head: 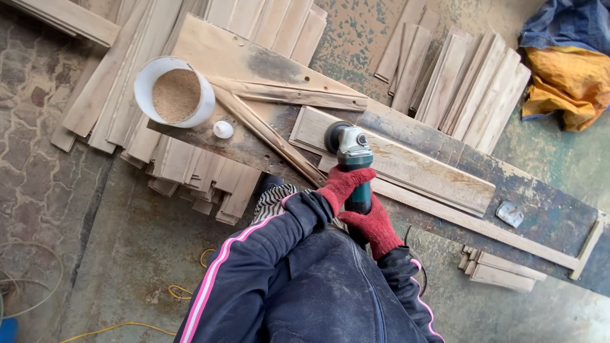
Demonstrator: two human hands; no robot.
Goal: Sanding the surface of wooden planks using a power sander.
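Both my hands wear red gloves and grip a green and grey angle grinder. My left hand wraps the front of its body. My right hand holds the rear of the handle, close to my lap. The grinder's disc end rests on a pale wooden board that lies flat on a dark, worn workbench plank.
A white bucket of sawdust and a small white cap sit on the bench at left. Stacks of wooden slats lie behind and under the bench. A scraper lies at right. Yellow cord trails on the floor; blue and orange cloth at top right.
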